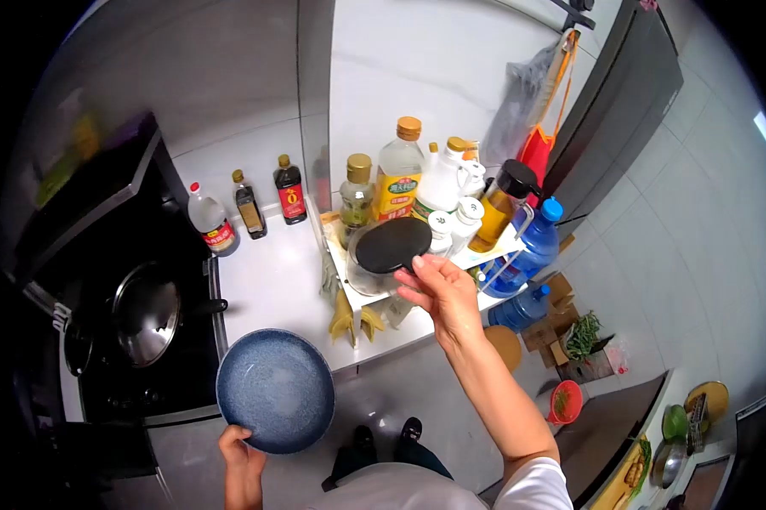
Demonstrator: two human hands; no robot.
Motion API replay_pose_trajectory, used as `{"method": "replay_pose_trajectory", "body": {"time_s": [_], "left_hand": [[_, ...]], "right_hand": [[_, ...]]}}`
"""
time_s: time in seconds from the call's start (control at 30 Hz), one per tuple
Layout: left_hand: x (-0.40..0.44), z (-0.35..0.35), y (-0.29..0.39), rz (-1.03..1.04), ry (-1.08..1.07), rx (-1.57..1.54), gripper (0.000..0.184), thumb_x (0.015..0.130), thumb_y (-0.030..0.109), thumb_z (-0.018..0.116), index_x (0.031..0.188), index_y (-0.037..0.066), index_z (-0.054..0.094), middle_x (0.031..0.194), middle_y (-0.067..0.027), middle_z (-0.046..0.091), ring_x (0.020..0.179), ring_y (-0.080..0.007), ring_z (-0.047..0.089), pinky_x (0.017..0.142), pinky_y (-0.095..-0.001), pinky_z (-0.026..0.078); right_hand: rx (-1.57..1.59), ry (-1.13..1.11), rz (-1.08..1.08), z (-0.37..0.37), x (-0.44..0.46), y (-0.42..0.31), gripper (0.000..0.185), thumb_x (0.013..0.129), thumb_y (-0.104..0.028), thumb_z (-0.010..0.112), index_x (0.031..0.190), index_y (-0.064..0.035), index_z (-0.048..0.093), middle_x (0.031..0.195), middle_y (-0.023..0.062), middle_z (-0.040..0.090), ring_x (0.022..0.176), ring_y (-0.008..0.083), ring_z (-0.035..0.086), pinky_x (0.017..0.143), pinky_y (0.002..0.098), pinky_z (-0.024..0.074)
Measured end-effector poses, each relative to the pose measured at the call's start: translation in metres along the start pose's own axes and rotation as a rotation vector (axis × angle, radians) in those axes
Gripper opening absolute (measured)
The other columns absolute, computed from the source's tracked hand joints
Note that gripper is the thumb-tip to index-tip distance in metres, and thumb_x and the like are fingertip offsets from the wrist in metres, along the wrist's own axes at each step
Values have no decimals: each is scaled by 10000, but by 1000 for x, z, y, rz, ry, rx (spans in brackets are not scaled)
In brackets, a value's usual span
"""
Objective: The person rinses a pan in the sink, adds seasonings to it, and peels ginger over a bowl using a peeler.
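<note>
My left hand (241,449) grips the lower-left rim of a blue speckled round dish (279,387), with the thumb over the edge. The dish's inside faces up and it is held in front of the counter. My right hand (441,293) reaches to the shelf and pinches the near edge of a black lid (393,245). Beneath this lid is a clear container (366,276), and whether the two are apart is hard to tell. White-capped jars (464,223) stand just behind the right hand.
A lidded pan (147,314) sits on the black stove (128,395) at left. Sauce bottles (289,191) line the wall. Tall oil bottles (400,174) crowd the white shelf (374,297). Blue water jugs (519,310) and a red bowl (565,401) are at right.
</note>
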State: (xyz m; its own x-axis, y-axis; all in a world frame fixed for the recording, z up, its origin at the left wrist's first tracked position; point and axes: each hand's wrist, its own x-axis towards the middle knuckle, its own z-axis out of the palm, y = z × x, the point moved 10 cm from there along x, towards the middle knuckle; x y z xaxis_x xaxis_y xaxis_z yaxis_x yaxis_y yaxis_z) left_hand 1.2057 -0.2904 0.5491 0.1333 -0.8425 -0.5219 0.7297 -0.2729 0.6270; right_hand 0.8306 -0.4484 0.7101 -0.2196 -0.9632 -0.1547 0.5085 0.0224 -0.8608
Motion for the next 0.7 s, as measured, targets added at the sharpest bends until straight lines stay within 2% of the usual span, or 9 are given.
{"method": "replay_pose_trajectory", "body": {"time_s": [0.07, 0.23, 0.37, 0.47, 0.5, 0.57, 0.63, 0.67, 0.7], "left_hand": [[1, 2, -4, -22, -16, 16, 762, 500, 156, 530, 1238, -33, 509, 1188, -180, 562, 1119, -394, 525, 997, -508, 428], [-1, 7, -16, -45, -63, 24, 785, 483, 144, 535, 1247, -31, 497, 1203, -179, 542, 1128, -398, 513, 1001, -517, 421], [-19, 33, -18, -42, -86, 87, 803, 495, 148, 537, 1276, -25, 475, 1196, -186, 535, 1121, -410, 510, 992, -536, 426], [-17, 26, -33, -45, -140, 112, 711, 550, 149, 511, 1236, -39, 506, 1203, -164, 569, 1133, -345, 533, 1011, -491, 424], [-24, 38, -37, -67, -130, 114, 815, 526, 169, 539, 1313, -20, 445, 1303, -195, 487, 1203, -391, 466, 1023, -506, 412], [-23, 44, -47, -56, -138, 189, 838, 540, 180, 539, 1345, -12, 411, 1342, -186, 452, 1243, -383, 428, 1048, -510, 385], [-28, 57, -63, -104, -205, 260, 817, 582, 211, 551, 1352, 5, 373, 1346, -181, 418, 1260, -377, 408, 1045, -525, 380], [-18, 51, -57, 223, -372, 623, 781, 592, 213, 551, 1330, 13, 388, 1344, -178, 417, 1256, -368, 419, 1034, -519, 394], [-24, 63, -70, 81, -312, 532, 766, 563, 166, 560, 1293, -23, 426, 1305, -199, 458, 1213, -389, 449, 1018, -533, 405]], "right_hand": [[-229, 21, -15, -3, 3, 1, 226, 883, -254, 710, 923, -65, 592, 805, 32, 643, 721, 125, 656, 568, 246, 564], [-489, -48, -98, -10, 19, 7, 327, 892, -352, 694, 762, -80, 569, 587, -4, 548, 475, 67, 510, 453, 208, 420], [-726, -18, -257, -25, 19, 6, 456, 878, -485, 663, 737, -57, 595, 605, 4, 574, 495, 80, 509, 477, 254, 410], [-552, -117, -207, -32, -22, -3, 420, 909, -464, 625, 784, -63, 607, 624, 2, 586, 516, 82, 531, 496, 259, 429], [-492, -132, -213, -42, -37, 0, 412, 914, -463, 617, 806, -65, 611, 636, 3, 593, 509, 85, 532, 497, 263, 432], [-632, -110, -151, -77, -69, 16, 374, 913, -451, 616, 867, -80, 620, 670, 10, 612, 551, 118, 568, 532, 292, 454], [-827, -110, -253, -116, -111, 25, 343, 910, -438, 617, 913, -95, 626, 740, 27, 639, 650, 155, 607, 607, 321, 476], [-865, -88, -167, -144, -135, 37, 337, 908, -431, 620, 931, -95, 626, 773, 38, 649, 702, 169, 617, 642, 331, 479], [-897, -63, -77, -172, -160, 50, 332, 906, -425, 623, 949, -95, 626, 806, 49, 658, 755, 183, 628, 678, 341, 482]]}}
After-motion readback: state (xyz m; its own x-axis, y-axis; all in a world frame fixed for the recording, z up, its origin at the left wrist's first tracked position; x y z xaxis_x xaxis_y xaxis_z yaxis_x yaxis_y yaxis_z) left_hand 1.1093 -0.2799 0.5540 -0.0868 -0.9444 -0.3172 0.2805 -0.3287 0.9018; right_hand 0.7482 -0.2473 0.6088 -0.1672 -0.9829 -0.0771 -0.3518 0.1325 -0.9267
